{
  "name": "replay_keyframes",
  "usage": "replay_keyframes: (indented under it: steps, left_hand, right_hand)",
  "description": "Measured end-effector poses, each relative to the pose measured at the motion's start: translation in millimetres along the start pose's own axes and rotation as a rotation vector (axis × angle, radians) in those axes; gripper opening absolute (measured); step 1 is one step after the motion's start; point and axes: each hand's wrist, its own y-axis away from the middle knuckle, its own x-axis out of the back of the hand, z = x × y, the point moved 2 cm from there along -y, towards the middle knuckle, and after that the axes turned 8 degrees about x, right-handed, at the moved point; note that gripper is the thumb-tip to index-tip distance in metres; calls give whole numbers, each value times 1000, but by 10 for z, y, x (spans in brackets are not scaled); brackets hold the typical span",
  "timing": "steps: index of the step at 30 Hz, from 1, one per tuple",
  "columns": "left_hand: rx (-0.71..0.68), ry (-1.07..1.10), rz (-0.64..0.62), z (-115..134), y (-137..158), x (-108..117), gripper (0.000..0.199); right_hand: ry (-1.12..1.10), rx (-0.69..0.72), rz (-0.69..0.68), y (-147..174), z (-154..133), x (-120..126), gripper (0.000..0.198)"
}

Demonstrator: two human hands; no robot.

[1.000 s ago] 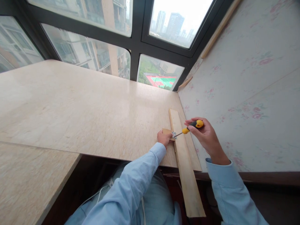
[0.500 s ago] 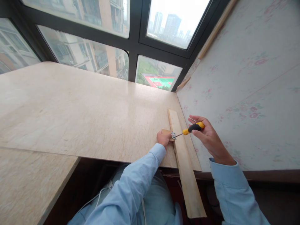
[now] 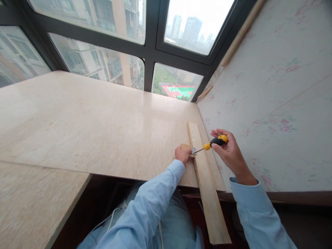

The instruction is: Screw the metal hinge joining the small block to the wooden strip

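Observation:
My right hand (image 3: 230,150) grips a yellow and black screwdriver (image 3: 216,141) by its handle. The shaft slants down to the left, and its tip meets a small metal hinge (image 3: 193,151). That hinge lies across the edge of a long wooden plank (image 3: 204,173) and a small brown wooden block (image 3: 185,147). Closed on the block, my left hand (image 3: 182,155) keeps it against the plank's left side; some of its fingers are hidden. The plank rests on the stone-look sill, with its near end sticking out past the edge.
The beige sill (image 3: 103,128) stretches left toward dark-framed windows (image 3: 149,52). Close on the right stands a papered wall (image 3: 280,103). A lower-left counter section (image 3: 38,200) borders a dark gap by my legs. White cords (image 3: 112,216) hang over my lap.
The whole view has shifted slightly, moving the scene a little right and down. Both hands keep their holds, and the screwdriver tip is still at the hinge.

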Motion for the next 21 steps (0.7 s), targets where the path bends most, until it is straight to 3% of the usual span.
replay_keyframes:
  steps: [3,7,9,13,16,18,21]
  left_hand:
    - [5,3,-6,1,-2,-4,34]
    - [7,-1,5,2,-5,-7,31]
    - [10,-1,15,6,-2,-6,30]
    - [18,-1,18,16,7,-6,31]
    - [14,0,18,17,7,-9,31]
    - [12,-2,19,15,6,-11,30]
    - [15,-5,23,16,10,-13,30]
  right_hand:
    - [161,-56,-4,4,-111,38,53]
    - [611,-85,188,3,-186,81,63]
    - [578,-97,221,6,-133,75,65]
    - [125,-82,119,16,11,56,59]
    - [-32,-115,50,30,9,81,58]
    - [72,-139,39,35,-50,105,53]
    - [469,-107,138,30,-164,126,52]
